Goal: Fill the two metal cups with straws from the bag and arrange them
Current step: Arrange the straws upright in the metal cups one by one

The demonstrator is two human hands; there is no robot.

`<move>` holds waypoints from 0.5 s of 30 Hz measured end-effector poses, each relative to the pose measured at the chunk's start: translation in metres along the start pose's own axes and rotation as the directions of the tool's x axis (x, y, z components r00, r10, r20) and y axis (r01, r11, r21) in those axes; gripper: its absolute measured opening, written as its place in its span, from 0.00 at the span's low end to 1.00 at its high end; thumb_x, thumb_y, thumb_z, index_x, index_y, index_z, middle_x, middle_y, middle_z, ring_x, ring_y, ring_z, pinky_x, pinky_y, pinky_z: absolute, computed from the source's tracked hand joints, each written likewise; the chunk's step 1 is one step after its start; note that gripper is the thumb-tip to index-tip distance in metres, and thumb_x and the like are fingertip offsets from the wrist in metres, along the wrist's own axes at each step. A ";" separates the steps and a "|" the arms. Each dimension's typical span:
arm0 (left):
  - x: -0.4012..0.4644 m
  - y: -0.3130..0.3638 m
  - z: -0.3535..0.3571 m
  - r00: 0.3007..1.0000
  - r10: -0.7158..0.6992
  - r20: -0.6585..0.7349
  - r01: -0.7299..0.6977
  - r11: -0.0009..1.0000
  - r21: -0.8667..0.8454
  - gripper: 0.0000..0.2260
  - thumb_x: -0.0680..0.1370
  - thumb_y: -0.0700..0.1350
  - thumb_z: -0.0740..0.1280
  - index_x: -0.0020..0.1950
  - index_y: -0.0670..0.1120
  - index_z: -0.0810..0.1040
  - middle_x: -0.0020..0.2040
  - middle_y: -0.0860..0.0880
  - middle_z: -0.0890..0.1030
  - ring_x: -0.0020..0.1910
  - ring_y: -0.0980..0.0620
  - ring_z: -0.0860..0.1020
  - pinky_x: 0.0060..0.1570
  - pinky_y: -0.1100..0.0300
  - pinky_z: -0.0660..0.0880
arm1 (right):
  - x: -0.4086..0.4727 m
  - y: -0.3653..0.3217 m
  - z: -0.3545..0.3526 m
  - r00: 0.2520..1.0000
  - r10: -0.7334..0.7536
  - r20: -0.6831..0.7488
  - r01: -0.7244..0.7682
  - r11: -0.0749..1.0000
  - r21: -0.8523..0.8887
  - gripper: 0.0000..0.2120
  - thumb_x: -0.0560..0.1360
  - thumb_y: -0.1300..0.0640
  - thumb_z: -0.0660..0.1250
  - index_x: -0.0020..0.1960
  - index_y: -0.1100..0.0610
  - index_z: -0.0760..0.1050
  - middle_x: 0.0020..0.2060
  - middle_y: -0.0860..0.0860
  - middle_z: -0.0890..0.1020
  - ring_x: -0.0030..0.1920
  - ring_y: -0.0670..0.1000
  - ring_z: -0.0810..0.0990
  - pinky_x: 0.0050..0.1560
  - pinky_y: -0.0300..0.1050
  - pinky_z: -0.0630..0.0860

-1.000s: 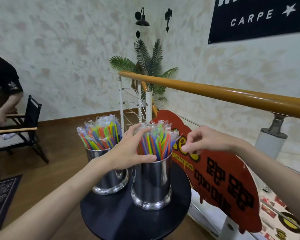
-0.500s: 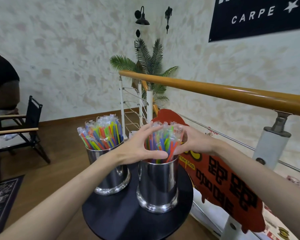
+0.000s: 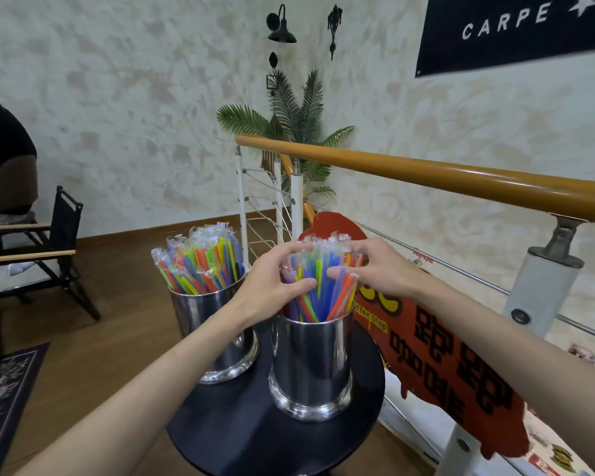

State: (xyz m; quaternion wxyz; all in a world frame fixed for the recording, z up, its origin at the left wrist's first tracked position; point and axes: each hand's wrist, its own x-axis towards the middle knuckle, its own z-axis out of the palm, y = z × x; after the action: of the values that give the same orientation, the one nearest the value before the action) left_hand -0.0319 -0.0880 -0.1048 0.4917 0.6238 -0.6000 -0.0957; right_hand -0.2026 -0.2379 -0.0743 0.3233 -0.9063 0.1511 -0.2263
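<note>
On round black desk (image 3: 241, 438): left metal cup (image 3: 217, 324) full of coloured straws (image 3: 200, 262), upright, untouched. Left hand (image 3: 265, 286) curls round straw bundle (image 3: 320, 290) in right metal cup (image 3: 311, 362). Right hand (image 3: 378, 269) curls round same bundle from opposite side.

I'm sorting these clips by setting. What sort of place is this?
Probably a coffee shop: the red sign on the railing reads "Coffee Shop", and two metal cups of wrapped straws stand on a small round table.
</note>
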 end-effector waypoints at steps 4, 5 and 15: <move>0.002 -0.004 -0.001 1.000 -0.007 0.021 0.007 1.000 -0.015 0.22 0.77 0.41 0.73 0.69 0.52 0.74 0.68 0.54 0.76 0.58 0.56 0.81 0.50 0.59 0.82 | 0.001 0.003 -0.001 1.000 0.020 0.023 -0.021 0.999 0.047 0.09 0.79 0.52 0.72 0.58 0.51 0.83 0.48 0.47 0.88 0.49 0.48 0.87 0.57 0.54 0.82; 0.001 -0.004 -0.001 1.000 -0.003 0.022 0.003 1.000 -0.013 0.22 0.77 0.41 0.73 0.69 0.51 0.74 0.68 0.54 0.76 0.57 0.58 0.81 0.49 0.61 0.81 | 0.001 0.003 -0.001 0.999 0.027 0.029 -0.028 0.998 0.058 0.08 0.79 0.54 0.71 0.58 0.51 0.83 0.49 0.47 0.88 0.50 0.47 0.87 0.56 0.53 0.82; -0.001 0.001 -0.006 0.997 -0.034 0.063 0.038 0.997 -0.060 0.25 0.78 0.35 0.70 0.72 0.51 0.70 0.70 0.53 0.73 0.56 0.58 0.82 0.48 0.58 0.83 | -0.005 0.005 -0.003 0.992 0.113 0.057 -0.121 0.979 0.164 0.08 0.81 0.58 0.69 0.59 0.52 0.80 0.51 0.50 0.87 0.50 0.50 0.87 0.55 0.54 0.83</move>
State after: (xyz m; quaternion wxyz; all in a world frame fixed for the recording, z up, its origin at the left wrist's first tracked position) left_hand -0.0283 -0.0844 -0.1015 0.4899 0.6158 -0.6005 -0.1422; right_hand -0.2086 -0.2410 -0.0771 0.4145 -0.8706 0.1768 -0.1973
